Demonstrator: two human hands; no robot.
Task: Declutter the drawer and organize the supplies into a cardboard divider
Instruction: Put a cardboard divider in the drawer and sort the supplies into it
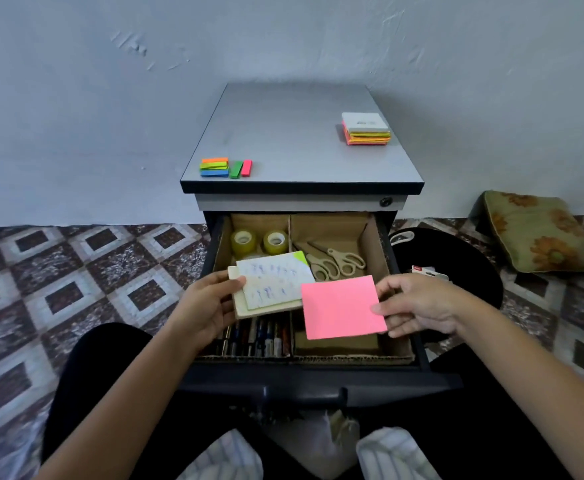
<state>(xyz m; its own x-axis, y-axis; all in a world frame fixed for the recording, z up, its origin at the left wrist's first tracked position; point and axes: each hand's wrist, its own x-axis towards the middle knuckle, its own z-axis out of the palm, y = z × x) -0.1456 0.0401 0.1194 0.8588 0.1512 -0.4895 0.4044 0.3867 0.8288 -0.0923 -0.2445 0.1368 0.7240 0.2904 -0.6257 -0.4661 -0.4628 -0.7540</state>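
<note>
The open drawer (318, 382) holds a cardboard divider (373, 251) with several compartments. My left hand (207, 306) grips a small stack of cream and white notepads (269, 285) above the left side of the drawer. My right hand (418, 306) pinches a pink sticky note pad (342, 306) by its right edge, over the front right compartment. Two rolls of clear tape (259, 241) stand in the back left compartment. Beige scissors (335, 261) lie in the back right one. Several pens and markers (259, 337) fill the front left compartment, partly hidden under the notepads.
On the grey cabinet top (294, 147) lie coloured index tabs (226, 167) at the front left and a stack of sticky note pads (366, 129) at the back right. A black bag (456, 271) sits right of the drawer, a floral cushion (539, 230) beyond it. My knees are below.
</note>
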